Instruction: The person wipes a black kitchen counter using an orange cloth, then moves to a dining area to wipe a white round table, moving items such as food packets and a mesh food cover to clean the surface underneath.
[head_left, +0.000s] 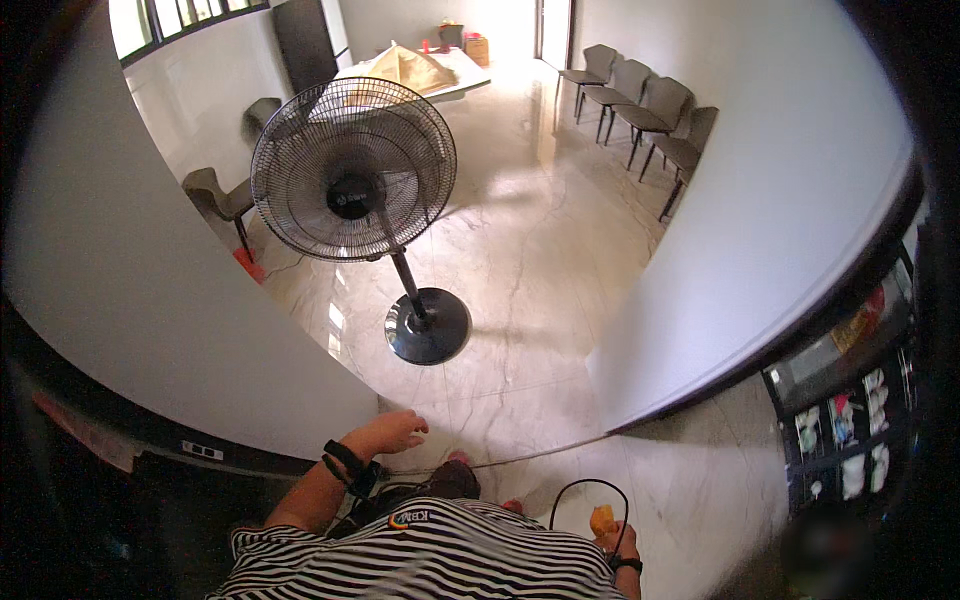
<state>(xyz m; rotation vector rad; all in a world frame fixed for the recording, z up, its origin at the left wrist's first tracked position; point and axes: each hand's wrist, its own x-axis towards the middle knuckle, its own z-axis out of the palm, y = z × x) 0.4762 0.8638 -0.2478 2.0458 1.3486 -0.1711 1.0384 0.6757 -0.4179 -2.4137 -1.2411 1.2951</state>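
Observation:
My left hand (394, 433) hangs at waist height near the end of the left wall, its fingers apart and nothing in it. A black strap and a small dark device sit on that wrist. At the lower right, my right hand (619, 541) is closed around a small orange-yellow object (602, 519) whose kind I cannot tell. A black cable (589, 481) loops up beside this hand. Ahead of me on the marble-look floor stands a black pedestal fan (354, 171) with a round base (428, 327). Its blades can be made out behind the wire grille.
A wall end flanks the opening on the left (247, 375) and on the right (712, 300). Grey chairs (660, 101) line the right wall beyond; others (217, 196) stand at left. Farther back lies a low white surface with beige cloth (412, 69). A dark shelf rack (847, 450) stands at right.

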